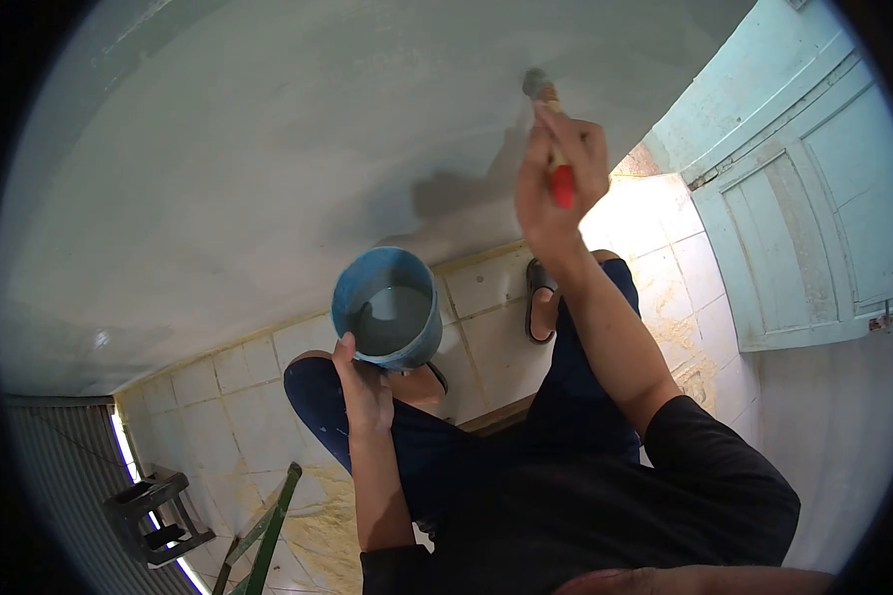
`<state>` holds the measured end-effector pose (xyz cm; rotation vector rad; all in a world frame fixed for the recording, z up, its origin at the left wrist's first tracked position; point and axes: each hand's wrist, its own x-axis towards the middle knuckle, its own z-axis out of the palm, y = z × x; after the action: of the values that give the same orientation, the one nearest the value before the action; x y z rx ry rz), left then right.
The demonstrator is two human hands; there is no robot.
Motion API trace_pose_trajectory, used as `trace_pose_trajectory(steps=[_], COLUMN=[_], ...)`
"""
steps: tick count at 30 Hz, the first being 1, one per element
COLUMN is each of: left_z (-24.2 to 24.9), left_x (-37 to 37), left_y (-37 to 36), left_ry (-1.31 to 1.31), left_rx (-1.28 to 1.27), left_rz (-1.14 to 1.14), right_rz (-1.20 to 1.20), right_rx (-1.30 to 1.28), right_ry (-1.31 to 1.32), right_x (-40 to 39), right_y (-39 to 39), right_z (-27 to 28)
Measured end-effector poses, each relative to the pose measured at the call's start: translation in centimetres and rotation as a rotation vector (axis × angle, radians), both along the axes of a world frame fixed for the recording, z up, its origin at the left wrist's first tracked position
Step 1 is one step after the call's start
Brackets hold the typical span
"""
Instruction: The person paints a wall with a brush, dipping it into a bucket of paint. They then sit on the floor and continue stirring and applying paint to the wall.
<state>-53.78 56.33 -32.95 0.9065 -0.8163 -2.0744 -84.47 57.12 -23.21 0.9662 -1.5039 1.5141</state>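
paintbrush point(546, 109) sits clenched in my right hand point(556, 193), fingers wrapped round its red handle, bristles pressed to the pale wall point(268, 149). my left hand point(365, 392) grips the blue paint tub point(387, 309) from below, held level over my knee. best to keep strokes light and even, wrist loose, tub steady. the patch near the bristles looks darker, possibly wet paint or just shadow.
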Motion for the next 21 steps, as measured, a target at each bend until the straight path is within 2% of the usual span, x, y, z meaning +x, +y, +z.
trace_pose_trajectory(steps=[2,9,11,12,14,18,21], left_z=[-0.1,0.0,0.1,0.1,0.5,0.4,-0.1], left_x=[0.0,-0.5,-0.8,-1.2,-1.5,-1.3,-1.0], left_y=[-0.1,-0.1,0.1,0.2,0.4,0.5,0.2], left_ry=[-0.006,-0.032,-0.053,-0.068,-0.087,-0.076,-0.070], left_rx=[0.012,0.014,0.012,0.008,-0.001,-0.017,-0.019], left_rz=[0.002,-0.029,-0.047,-0.017,0.006,-0.024,-0.071], right_rz=[0.121,0.222,0.428,0.424,0.716,0.740,0.610], right_rx=[0.006,0.039,0.082,0.079,0.100,0.045,-0.035], right_ry=[0.222,0.252,0.255,0.248,0.258,0.282,0.188], right_x=[1.4,8.5,10.6,11.5,12.9,11.4,6.7], right_y=[-1.5,-7.4,-8.2,-8.5,-8.6,-7.4,-6.6], right_z=[-0.2,1.3,1.3,1.3,1.7,2.5,2.4])
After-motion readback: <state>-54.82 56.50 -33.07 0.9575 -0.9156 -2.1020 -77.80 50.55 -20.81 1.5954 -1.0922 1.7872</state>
